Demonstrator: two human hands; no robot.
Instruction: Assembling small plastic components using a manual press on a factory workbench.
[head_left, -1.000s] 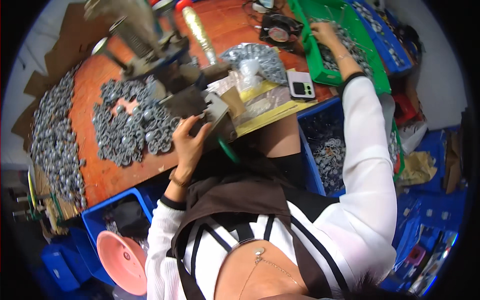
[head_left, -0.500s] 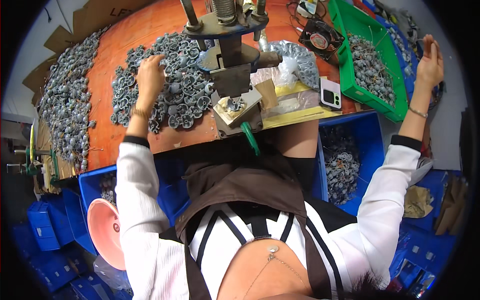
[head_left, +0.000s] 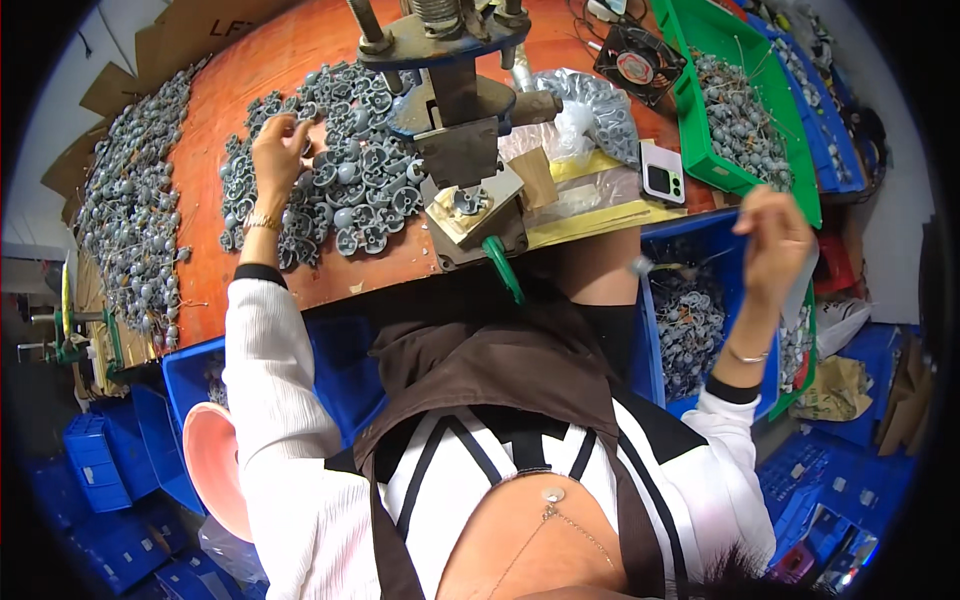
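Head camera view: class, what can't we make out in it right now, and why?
All in the head view:
Press: top cut off by the upper edge.
Pink basin: right part hidden behind the left sleeve.
Small grey part: blurred; whether the right hand holds it is unclear.
Left hand: anything between its fingertips is too small to tell.

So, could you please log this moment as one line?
left hand: at grey parts pile | right hand: near blue bin, grasp unclear | under press: grey part
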